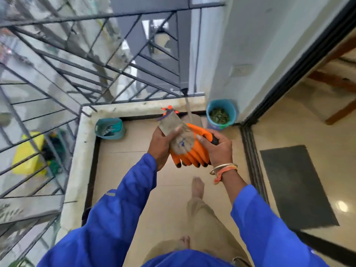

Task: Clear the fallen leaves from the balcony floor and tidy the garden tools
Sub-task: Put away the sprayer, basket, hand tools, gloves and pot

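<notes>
A teal tub (115, 136) is set in the balcony floor's (134, 170) far left corner. Over its middle, gloves (183, 141) are gripped by the left hand (160, 146), a tool handle (204, 132) by the right hand (219, 149); both should be lowered into the tub.

The balcony floor (154, 182) is laid with pale beige tiles and edged by a light stone kerb. A teal basket (117, 134) sits in its far left corner; what it holds is blurred. A blue bucket (232, 110) stands in the far right corner against the wall, with green leaves (219, 115) inside. 2 bare feet (198, 186) stand on the tiles. Past the dark door track (252, 160), a grey mat (294, 185) lies flat on the glossy indoor floor (300, 120).
</notes>
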### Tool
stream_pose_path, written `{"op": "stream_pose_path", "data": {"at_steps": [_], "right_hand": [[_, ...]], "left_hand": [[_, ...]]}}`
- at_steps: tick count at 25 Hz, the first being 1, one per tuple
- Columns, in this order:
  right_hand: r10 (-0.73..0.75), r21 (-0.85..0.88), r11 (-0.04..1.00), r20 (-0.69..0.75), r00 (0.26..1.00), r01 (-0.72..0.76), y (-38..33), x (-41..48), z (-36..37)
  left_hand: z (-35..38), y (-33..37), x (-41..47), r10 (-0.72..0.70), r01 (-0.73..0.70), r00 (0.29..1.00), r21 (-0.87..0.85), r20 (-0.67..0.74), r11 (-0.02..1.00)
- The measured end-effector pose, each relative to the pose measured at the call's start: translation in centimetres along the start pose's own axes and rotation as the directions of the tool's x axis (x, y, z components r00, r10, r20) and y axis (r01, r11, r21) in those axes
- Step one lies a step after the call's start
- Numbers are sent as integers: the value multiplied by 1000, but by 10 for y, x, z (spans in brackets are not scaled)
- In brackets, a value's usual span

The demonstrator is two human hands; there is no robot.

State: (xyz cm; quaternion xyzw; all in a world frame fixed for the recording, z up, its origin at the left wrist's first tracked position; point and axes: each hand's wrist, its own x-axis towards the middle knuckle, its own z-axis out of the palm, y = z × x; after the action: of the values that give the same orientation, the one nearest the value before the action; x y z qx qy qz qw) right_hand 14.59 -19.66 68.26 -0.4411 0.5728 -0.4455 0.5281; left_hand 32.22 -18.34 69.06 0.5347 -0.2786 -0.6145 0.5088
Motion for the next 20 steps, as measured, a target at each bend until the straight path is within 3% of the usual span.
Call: {"op": "stream_pose_path", "data": {"at_steps": [6,8,10,12,14,18,20], "right_hand": [[129,-7,991,267,955,-132,-17,96,116],[179,45,975,425,888,-218,-22,113,164],[271,-15,947,571,775,-320,-23,128,219],[339,-150,936,624,705,-318,-17,142,268],[372,-172,923,635,677,-345,-10,155,320],[369,-273,929,657,657,-248,-10,180,413],[325,-424,906,708,627,10,-10,203,460]], "left_hand": [[-77,41,39,-51,33,975,-87,-214,996],[-111,49,46,-14,-41,936,-150,-352,988],[-149,59,57,11,-121,892,-217,-451,969],[-189,66,70,17,-171,848,-243,-529,955],[-236,77,90,16,-178,811,-221,-584,959],[-325,101,122,12,-100,839,-131,-545,986],[-373,110,142,34,-41,900,-6,-434,999]]}}
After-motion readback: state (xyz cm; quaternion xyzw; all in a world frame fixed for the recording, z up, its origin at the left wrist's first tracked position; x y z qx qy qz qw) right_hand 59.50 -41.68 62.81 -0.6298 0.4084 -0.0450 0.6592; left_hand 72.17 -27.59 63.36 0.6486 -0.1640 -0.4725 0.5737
